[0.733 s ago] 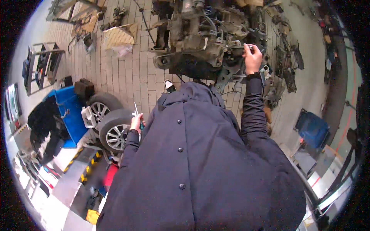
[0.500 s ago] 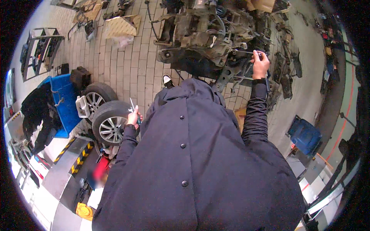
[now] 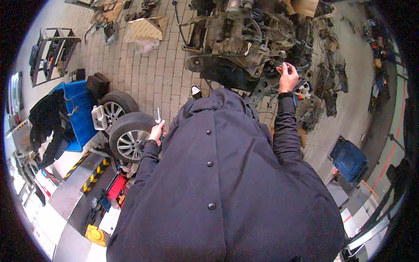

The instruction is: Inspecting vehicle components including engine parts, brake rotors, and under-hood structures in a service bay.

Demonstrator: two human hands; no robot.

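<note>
My left hand (image 3: 156,134), low beside the stacked wheels (image 3: 131,144), holds a slim silver tool (image 3: 158,115), perhaps a wrench, with something green in the palm; its exact kind is unclear. My right hand (image 3: 288,79) is raised at the right front of a grimy engine assembly (image 3: 231,39), fingers pinched on a thin metal tool (image 3: 278,62) that reaches toward the engine. Whether its tip touches a fastener is too small to tell. Dark sleeves and my buttoned dark coat fill the lower middle.
Left are a blue bin (image 3: 78,115) with black parts, a white jug (image 3: 98,118), a metal rack (image 3: 52,54) and a yellow-black striped step (image 3: 94,174). Cardboard (image 3: 144,29) lies beyond. Right are scattered parts (image 3: 331,87) and a blue plastic item (image 3: 349,159). My shoe (image 3: 196,91) is on the paving.
My right hand has shifted along the engine front, most recently a little leftward, with its tool. The view has shifted slightly; my left hand still holds its tool low.
</note>
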